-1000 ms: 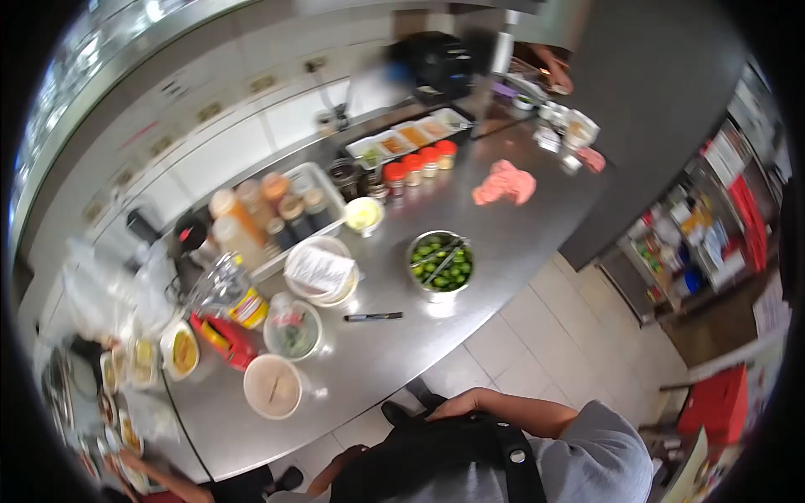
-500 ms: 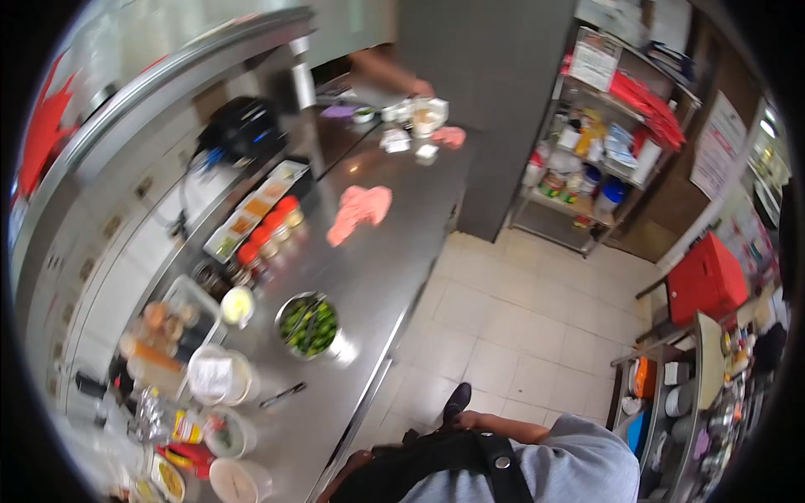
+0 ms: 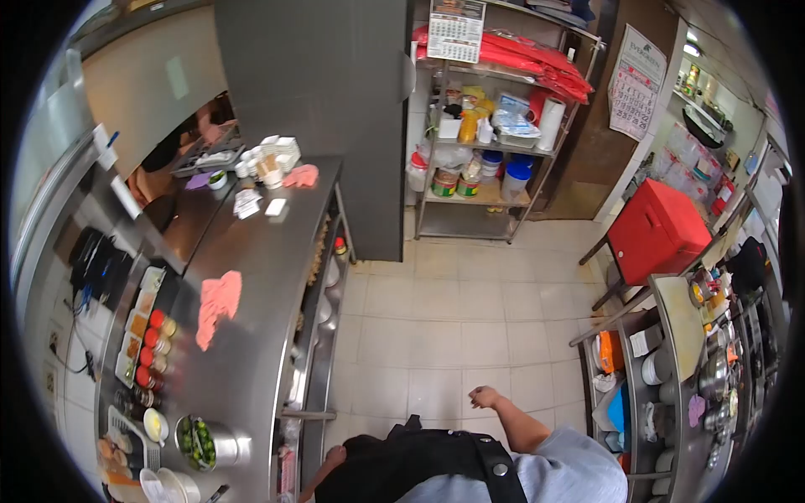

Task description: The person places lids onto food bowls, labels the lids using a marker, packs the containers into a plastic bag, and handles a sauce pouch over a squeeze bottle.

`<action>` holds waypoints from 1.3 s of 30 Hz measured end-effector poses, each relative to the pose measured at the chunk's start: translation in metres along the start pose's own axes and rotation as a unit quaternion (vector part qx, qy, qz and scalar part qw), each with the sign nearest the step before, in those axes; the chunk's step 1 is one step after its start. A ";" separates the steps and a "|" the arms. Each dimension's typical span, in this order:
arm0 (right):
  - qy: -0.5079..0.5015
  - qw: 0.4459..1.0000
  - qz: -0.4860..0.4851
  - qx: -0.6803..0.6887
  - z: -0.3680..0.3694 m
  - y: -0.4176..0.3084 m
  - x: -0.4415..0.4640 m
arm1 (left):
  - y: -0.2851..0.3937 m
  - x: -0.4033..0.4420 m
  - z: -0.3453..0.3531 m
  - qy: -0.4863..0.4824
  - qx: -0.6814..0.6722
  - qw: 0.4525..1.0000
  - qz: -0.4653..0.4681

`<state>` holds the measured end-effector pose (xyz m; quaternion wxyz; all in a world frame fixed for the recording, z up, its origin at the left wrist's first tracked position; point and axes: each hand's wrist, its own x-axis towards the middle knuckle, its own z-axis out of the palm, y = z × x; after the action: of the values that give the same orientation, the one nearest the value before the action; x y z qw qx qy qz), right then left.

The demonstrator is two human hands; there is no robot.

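My right hand [image 3: 482, 397] hangs over the tiled floor in front of my body, its fingers loosely curled and touching nothing that shows. My left hand [image 3: 334, 457] is beside my dark apron [image 3: 402, 469], near the counter's front edge, and its fingers are mostly hidden. On the steel counter [image 3: 251, 251] to the left stands a metal bowl [image 3: 225, 447] of green limes with tongs in it. A pink cloth [image 3: 218, 307] lies further along, beside red-capped shakers [image 3: 157, 339].
Ahead is a metal shelf rack [image 3: 478, 151] with jars and packages, right of a dark grey pillar [image 3: 319, 117]. A red box [image 3: 658, 233] on a stand is at the right, above a shelved counter [image 3: 679, 327] with pots. Tiled floor [image 3: 453, 310] lies between the counters.
The view has swung to the right, so the counter now lies at the left. My right hand has moved away from my apron and out over the floor.
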<state>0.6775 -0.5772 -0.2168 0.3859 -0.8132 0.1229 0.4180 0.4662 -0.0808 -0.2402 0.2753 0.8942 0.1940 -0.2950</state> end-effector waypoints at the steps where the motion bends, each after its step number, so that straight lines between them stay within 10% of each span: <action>1: -0.034 0.998 0.020 0.039 -0.007 -0.007 0.000 | 0.023 0.019 -0.009 0.003 -0.015 1.000 0.012; 11: -0.061 0.984 -0.066 0.156 -0.136 -0.091 0.035 | 0.158 0.203 -0.065 -0.115 -0.079 0.985 0.099; 21: 0.236 0.929 -0.273 0.077 -0.442 -0.317 0.027 | 0.281 0.394 -0.178 -0.155 0.376 0.809 0.425; 24: 0.289 0.899 -0.328 -0.009 -0.512 -0.400 0.004 | 0.343 0.440 -0.207 -0.131 0.346 0.871 0.322; 26: 0.305 0.871 -0.376 -0.085 -0.569 -0.451 0.005 | 0.384 0.460 -0.224 -0.056 0.016 0.984 0.167; 33: 0.431 0.680 -0.500 -0.320 -0.795 -0.656 0.040 | 0.480 0.487 -0.239 0.043 -0.144 0.973 0.174; 39: 0.540 0.610 -0.500 -0.294 -0.930 -0.822 0.092 | 0.468 0.413 -0.158 0.104 -0.112 0.983 -0.100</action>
<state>1.7076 -0.6929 0.4712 0.1390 -0.8965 -0.2466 -0.3409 1.0812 -0.2707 -0.2194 0.3209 0.8595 0.3423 -0.2029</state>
